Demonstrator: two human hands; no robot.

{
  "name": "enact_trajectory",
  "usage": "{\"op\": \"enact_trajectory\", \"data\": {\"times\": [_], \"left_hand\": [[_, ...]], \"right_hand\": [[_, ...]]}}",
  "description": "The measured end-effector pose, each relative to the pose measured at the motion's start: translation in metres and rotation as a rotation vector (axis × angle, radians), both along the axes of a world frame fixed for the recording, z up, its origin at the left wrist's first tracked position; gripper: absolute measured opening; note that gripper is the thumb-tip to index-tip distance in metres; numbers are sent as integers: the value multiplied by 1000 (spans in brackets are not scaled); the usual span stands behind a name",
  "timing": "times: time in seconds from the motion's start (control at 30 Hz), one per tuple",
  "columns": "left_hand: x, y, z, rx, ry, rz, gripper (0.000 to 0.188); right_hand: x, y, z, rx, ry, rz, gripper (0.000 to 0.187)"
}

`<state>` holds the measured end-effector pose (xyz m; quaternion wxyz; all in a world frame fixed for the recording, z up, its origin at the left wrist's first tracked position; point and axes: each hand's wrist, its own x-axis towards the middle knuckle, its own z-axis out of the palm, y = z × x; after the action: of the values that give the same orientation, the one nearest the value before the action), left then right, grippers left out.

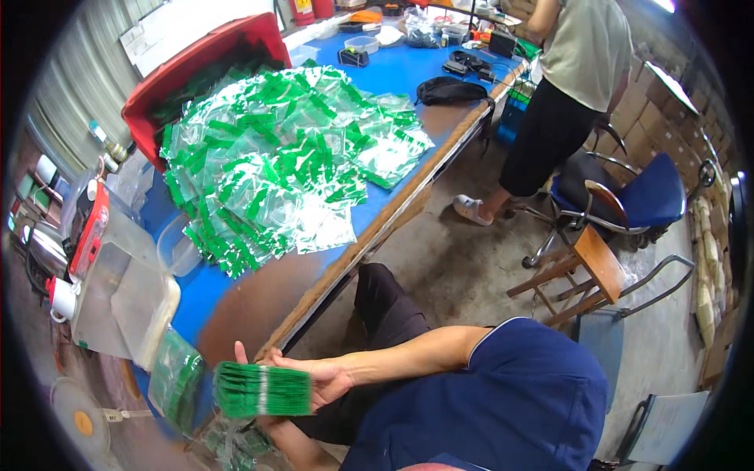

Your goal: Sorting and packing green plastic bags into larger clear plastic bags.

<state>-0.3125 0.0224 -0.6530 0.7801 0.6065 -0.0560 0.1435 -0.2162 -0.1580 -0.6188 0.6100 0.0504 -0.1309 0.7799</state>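
Observation:
Near the bottom of the head view, a thick stack of green packets point(287, 392), its edges turned up, has a pale stripe across its middle. My right hand point(330, 381) is closed on the right end of this stack. My left hand point(240, 353) lies behind it, with a fingertip rising above the top edge and the wrist showing below; most of its fingers are hidden. Just left of the stack, a clear bag of green packets point(174, 381) sits at the table corner. Beyond my hands, a large heap of clear and green packets point(275, 157) covers much of the table.
A tipped red bin point(204, 59) stands behind the heap on the blue table point(393, 63). Clear plastic tubs point(129, 306) crowd the left side. A black bag point(449, 91) lies by the table edge. Another person point(585, 55) stands far right, near a blue chair point(660, 192) and wooden stool point(597, 263).

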Motion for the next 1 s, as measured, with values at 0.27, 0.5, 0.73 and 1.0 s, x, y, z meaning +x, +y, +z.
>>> {"op": "enact_trajectory", "data": {"times": [0.27, 0.5, 0.73, 1.0], "left_hand": [[-34, -75, 56, -240, 222, 263, 107], [-57, -91, 53, -122, 241, 485, 94], [-111, 28, 88, 1558, 544, 1225, 95], [-123, 89, 68, 1738, 327, 1165, 16]], "right_hand": [[61, -36, 0, -199, -1578, -592, 106], [53, -30, 30, -197, -1567, -395, 99], [95, 17, 39, -101, -1659, -1546, 97], [135, 30, 10, -82, -2035, -1624, 84]]}}
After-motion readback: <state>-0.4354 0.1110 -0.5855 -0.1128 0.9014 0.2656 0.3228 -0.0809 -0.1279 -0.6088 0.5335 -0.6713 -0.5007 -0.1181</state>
